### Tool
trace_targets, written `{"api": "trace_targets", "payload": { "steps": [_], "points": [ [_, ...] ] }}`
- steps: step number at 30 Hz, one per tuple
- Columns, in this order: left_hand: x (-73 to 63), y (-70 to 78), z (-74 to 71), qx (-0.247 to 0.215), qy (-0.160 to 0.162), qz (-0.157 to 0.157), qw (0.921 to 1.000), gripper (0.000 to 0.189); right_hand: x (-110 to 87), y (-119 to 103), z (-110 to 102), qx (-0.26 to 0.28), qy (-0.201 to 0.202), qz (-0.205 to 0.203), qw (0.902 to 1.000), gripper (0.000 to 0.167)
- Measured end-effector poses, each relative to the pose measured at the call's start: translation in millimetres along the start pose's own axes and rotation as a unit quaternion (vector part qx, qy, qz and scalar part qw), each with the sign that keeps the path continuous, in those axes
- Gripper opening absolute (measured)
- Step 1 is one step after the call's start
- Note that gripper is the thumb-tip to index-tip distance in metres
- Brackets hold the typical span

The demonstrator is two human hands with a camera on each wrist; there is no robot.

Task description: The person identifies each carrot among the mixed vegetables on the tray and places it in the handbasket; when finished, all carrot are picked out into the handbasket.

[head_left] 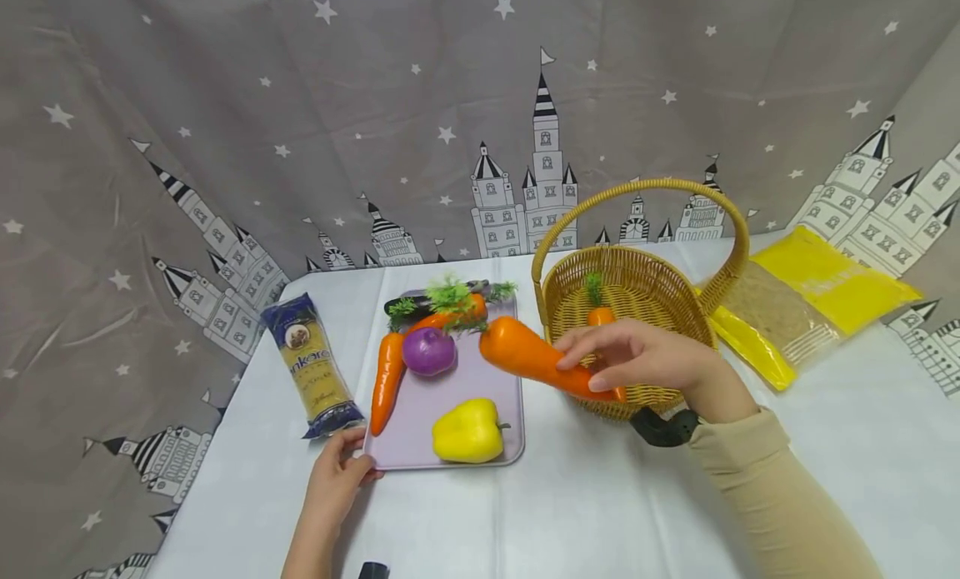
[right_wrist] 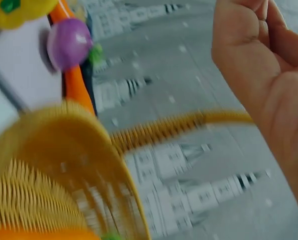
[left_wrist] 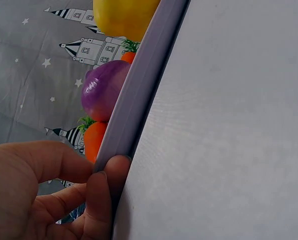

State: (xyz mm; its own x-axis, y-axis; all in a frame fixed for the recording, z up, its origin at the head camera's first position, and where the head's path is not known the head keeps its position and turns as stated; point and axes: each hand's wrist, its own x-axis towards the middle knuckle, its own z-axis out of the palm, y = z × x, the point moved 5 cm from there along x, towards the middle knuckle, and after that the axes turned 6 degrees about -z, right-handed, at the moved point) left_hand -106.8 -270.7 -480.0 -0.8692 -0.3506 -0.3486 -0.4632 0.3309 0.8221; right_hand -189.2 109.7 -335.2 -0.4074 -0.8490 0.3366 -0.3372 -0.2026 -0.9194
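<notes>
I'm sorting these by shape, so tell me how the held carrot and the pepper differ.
The held carrot is orange; the pepper is yellow. The held carrot is long and tapered, the pepper short and blocky. The right hand grips the held carrot, while the pepper lies on the tray. Both look smooth-skinned.

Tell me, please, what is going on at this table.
A person's right hand holds a carrot, its leafy end toward the tray, at the near-left side of the wicker basket. Another carrot is inside the basket. The left hand pinches the tray's near-left corner; on the tray are two more carrots, a purple onion, a yellow pepper and a dark vegetable at the back.
</notes>
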Motion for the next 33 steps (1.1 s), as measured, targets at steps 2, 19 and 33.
{"api": "trace_targets", "payload": {
  "steps": [2, 19, 33],
  "points": [
    [-0.1, -0.1, -0.1, 0.003, 0.001, -0.004, 1.0000, 0.049, -18.4, -5.7, -5.9, -0.002, 0.033, -0.004, 0.9994, 0.045],
    [2.8, -1.4, 1.0, 0.007, -0.004, -0.015, 0.9999, 0.050, -119.6, 18.4, -31.7, -0.109, 0.317, 0.091, 0.9378, 0.039],
    [0.4, -0.3, 0.1, 0.004, 0.002, -0.008, 1.0000, 0.049, -84.1, 34.4, -33.8, -0.353, 0.320, 0.307, 0.8240, 0.041]
  ]
}}
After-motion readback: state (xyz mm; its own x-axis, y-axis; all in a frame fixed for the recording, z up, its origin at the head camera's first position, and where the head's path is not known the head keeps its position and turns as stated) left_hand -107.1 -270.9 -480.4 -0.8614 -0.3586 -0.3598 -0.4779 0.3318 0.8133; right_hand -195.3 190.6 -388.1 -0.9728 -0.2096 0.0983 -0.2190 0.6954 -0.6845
